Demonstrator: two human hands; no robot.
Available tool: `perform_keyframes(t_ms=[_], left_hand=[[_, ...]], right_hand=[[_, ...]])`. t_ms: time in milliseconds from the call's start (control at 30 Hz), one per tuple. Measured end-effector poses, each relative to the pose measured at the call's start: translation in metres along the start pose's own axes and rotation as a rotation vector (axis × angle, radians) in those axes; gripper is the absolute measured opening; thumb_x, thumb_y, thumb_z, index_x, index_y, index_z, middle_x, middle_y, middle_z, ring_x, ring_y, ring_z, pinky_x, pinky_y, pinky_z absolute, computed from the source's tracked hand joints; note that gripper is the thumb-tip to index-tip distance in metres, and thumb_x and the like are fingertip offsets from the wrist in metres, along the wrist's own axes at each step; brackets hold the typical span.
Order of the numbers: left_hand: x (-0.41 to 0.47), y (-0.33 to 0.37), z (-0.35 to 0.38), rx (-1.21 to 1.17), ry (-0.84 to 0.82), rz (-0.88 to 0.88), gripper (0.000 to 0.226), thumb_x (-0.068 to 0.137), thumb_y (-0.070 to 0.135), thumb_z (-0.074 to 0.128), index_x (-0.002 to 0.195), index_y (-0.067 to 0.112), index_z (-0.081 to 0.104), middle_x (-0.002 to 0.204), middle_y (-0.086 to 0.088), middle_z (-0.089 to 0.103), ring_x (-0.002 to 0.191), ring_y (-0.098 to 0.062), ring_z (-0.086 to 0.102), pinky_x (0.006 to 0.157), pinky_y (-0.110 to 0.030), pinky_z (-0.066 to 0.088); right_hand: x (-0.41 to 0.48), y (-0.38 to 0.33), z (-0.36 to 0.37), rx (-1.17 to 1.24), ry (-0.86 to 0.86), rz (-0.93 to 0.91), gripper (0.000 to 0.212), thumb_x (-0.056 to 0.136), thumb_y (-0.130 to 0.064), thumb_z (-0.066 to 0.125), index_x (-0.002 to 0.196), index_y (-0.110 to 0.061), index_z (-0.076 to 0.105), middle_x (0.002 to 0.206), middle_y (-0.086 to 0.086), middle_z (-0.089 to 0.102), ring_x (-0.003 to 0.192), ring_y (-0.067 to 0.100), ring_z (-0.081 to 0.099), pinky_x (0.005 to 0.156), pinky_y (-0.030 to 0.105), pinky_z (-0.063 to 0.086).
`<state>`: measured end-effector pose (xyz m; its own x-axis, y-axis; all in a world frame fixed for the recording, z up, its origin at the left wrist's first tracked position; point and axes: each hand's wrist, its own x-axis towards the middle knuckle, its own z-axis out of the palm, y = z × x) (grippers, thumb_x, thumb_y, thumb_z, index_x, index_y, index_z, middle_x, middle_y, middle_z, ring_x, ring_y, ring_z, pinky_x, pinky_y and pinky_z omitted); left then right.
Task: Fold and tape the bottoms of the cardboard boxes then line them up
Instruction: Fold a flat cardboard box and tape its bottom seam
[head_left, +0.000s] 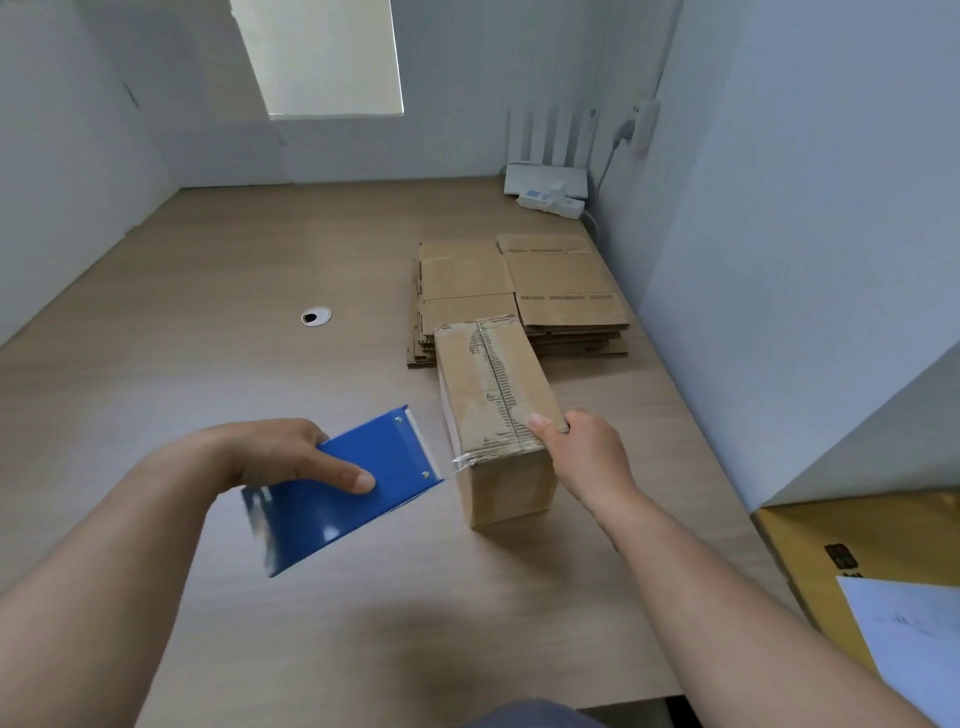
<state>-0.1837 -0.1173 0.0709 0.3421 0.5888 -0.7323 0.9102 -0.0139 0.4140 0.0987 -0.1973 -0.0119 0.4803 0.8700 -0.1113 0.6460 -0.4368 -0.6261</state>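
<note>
Box (496, 395) on table (260, 338), right of centre, flaps folded shut and facing up. Clear tape (491, 364) runs the length of the centre seam and is wrinkled at both ends. Loose tail (461, 461) sticks off the near left corner, toward the dispenser.

Right hand (587, 452) is clamped on the box's near end: thumb on top beside the seam, fingers wrapped round the right edge. Left hand (270, 457) grips the blue dispenser (353, 493), thumb across its flat side. It is held off the table just left of the box, blade end toward the tail, not touching the cardboard. I cannot tell whether any strand joins blade and tail; to me the strip looks cut.

My reading: taping of this bottom is at its finish. The next move calls for pressing the tail down onto the near face. That needs free fingers, so the dispenser is set aside or the right hand lets go. After that, I'd turn the box over and place it as the start of the line; I see no other made-up box. Flats (519, 296) are stacked just behind the box, so most of the job remains.
</note>
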Motion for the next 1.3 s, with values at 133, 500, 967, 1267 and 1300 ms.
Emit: perform_keyframes(t_ms=[133,500,967,1267,1300], left_hand=[[-0.012,0.005,-0.006,0.095,0.075,-0.094,0.073,0.037,0.074,0.076,0.085,0.019,0.072,0.081,0.004,0.074,0.079,-0.017,0.070,0.077,-0.031,0.049],[0.030,0.054,0.046,0.694,0.486,-0.266,0.024,0.085,0.043,0.057,0.096,0.021,0.060,0.092,0.007,0.060,0.091,-0.018,0.059,0.069,-0.026,0.039],[0.061,-0.041,0.108,0.472,0.689,-0.252,0.034,0.098,0.043,0.032,0.120,0.016,0.033,0.090,0.002,0.063,0.075,-0.022,0.055,0.060,-0.027,0.037],[0.030,0.061,0.142,-0.248,0.808,0.258,0.053,0.101,0.037,0.035,0.146,0.011,0.029,0.147,0.006,0.037,0.138,-0.017,0.031,0.109,-0.025,0.024],[0.030,0.078,0.146,-0.347,0.749,0.288,0.050,0.101,0.039,0.033,0.144,0.014,0.032,0.139,0.013,0.040,0.134,-0.015,0.037,0.102,-0.023,0.029]], right_hand=[[0.001,-0.002,-0.001,-0.004,-0.011,-0.003,0.042,0.094,-0.046,0.051,0.096,-0.006,0.062,0.097,0.011,0.064,0.081,0.025,0.050,0.065,0.029,0.032],[-0.003,-0.003,-0.001,-0.017,-0.007,0.005,0.044,0.092,-0.048,0.051,0.097,-0.006,0.063,0.101,0.016,0.064,0.096,0.033,0.056,0.068,0.031,0.034],[-0.011,-0.001,-0.003,0.051,0.047,0.082,0.045,0.083,-0.058,0.058,0.090,-0.015,0.048,0.091,0.002,0.060,0.086,0.025,0.055,0.066,0.032,0.037],[-0.010,0.003,-0.003,-0.001,0.082,0.005,0.044,0.084,-0.058,0.058,0.082,-0.016,0.045,0.093,0.006,0.059,0.092,0.028,0.054,0.068,0.032,0.035],[-0.012,0.002,-0.003,-0.007,0.079,-0.002,0.044,0.084,-0.058,0.057,0.083,-0.015,0.046,0.094,0.006,0.059,0.093,0.029,0.054,0.068,0.033,0.037]])
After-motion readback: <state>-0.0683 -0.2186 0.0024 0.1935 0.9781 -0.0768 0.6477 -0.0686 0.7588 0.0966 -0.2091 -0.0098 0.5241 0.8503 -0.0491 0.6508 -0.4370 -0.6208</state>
